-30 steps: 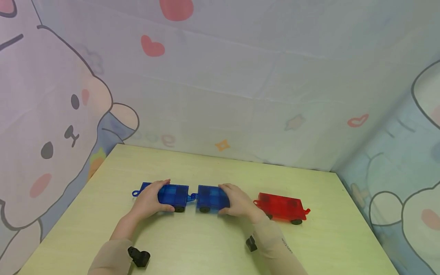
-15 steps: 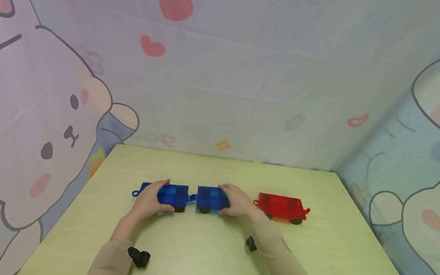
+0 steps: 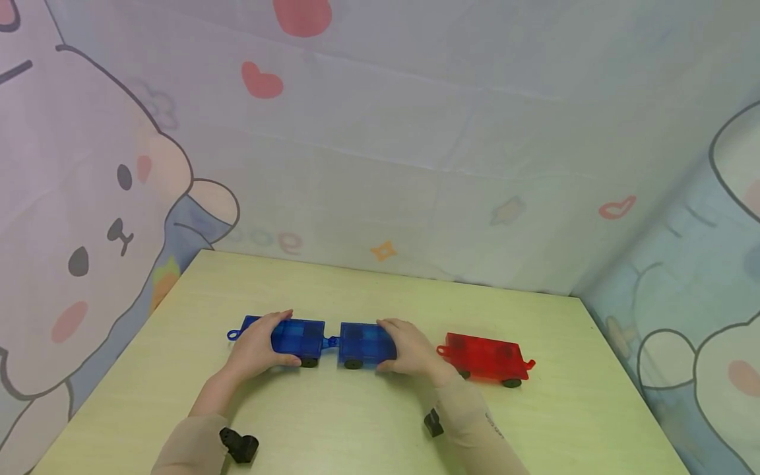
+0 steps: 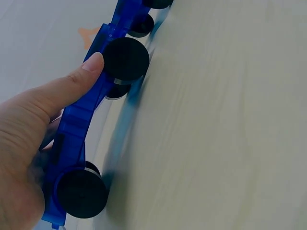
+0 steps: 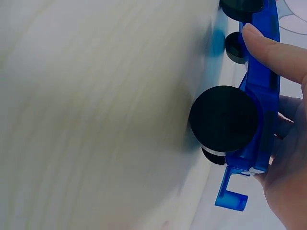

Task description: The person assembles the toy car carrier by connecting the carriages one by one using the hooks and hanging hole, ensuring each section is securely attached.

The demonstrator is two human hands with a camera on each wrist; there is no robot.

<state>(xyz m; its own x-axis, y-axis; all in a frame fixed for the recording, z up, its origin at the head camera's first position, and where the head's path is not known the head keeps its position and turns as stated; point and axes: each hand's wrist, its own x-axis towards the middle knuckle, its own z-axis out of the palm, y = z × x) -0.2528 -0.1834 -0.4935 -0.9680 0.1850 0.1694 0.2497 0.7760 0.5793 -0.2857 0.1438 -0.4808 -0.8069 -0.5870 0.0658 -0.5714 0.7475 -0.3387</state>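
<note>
Two see-through blue toy train cars with black wheels stand end to end on the table. My left hand grips the left blue car, thumb on the near side and fingers over the far side. My right hand holds the right blue car the same way and hides its right end. Between them the couplings overlap, ring and hook together. In the left wrist view, the left thumb presses by a wheel. In the right wrist view, a hook sticks out from the right car's free end.
A red toy train car stands right of the right hand, near the forearm, with a ring on its left and a hook on its right. A patterned cloth hangs behind the pale table.
The right blue car's coupling end has dropped slightly and shifted a little left, so the couplings sit lower together. Both hands keep their grip; the red car stays put.
</note>
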